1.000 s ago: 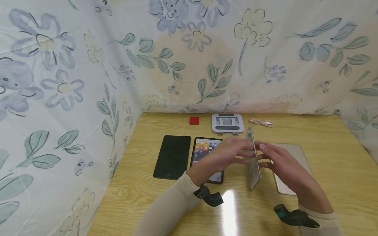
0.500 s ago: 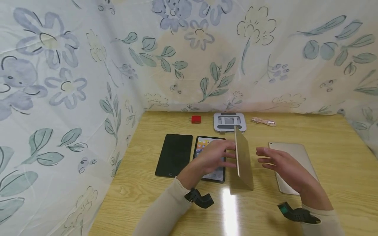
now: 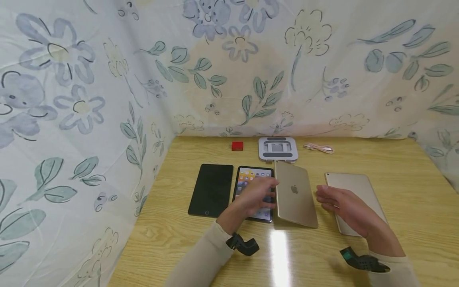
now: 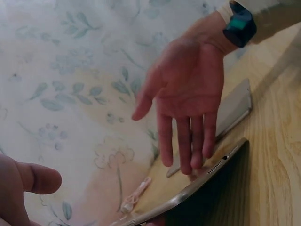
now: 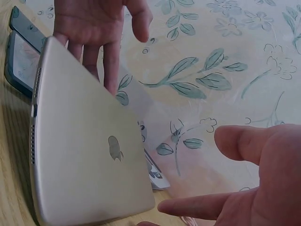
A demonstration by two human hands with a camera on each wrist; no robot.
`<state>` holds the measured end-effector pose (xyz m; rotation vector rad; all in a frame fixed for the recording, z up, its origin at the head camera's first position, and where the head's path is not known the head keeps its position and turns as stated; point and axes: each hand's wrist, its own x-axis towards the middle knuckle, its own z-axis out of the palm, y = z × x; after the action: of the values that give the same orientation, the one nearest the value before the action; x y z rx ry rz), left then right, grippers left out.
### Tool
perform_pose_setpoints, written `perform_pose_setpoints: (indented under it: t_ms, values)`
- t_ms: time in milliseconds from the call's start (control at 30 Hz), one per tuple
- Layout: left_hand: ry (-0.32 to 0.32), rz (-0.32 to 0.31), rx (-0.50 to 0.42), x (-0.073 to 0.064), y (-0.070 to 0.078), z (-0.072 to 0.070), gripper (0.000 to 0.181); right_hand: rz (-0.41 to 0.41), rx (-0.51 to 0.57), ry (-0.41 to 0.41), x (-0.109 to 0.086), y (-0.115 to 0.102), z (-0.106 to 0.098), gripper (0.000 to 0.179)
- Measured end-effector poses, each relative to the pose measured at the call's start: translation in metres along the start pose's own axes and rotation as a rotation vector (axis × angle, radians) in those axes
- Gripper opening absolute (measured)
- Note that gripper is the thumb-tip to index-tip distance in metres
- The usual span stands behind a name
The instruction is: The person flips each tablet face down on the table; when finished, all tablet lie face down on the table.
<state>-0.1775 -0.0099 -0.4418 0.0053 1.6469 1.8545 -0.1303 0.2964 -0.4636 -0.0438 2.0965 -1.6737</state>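
In the head view a gold tablet [image 3: 295,195] leans with its left edge raised and its apple-marked back facing up and right. My left hand [image 3: 255,198] supports that raised edge from the left, fingers straight and partly behind the tablet. Seen from the right wrist, the left hand's thumb [image 5: 141,21] stands away from the tablet. My right hand [image 3: 349,209] hovers to the right of the tablet, fingers extended and holding nothing. Below it a second gold tablet [image 3: 362,191] lies back up on the table, partly covered by the hand.
Left of the leaning tablet lie a tablet with a lit screen [image 3: 245,175] and a dark-screened tablet [image 3: 211,189]. Along the back are a red charger plug [image 3: 237,146], a folded grey stand [image 3: 265,146] and a pink cable [image 3: 319,148]. Floral fabric [image 3: 215,103] borders the wooden table.
The tablet, first upright between both hands, has shifted left and tipped over, its back now showing. The right hand has let go of it and stays at the right.
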Motion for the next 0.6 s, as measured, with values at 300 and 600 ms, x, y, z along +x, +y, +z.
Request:
perform_pose_setpoints:
  t_ms: [300,600]
  values:
    - [0.031,0.002,0.022,0.016,-0.012,0.012,0.046,0.055,-0.005,0.018,-0.004,-0.002,-0.002,0.078]
    - [0.047,-0.018,0.050,0.024,-0.015,0.022,0.044,0.077,-0.071,0.036,-0.010,-0.005,-0.004,0.079]
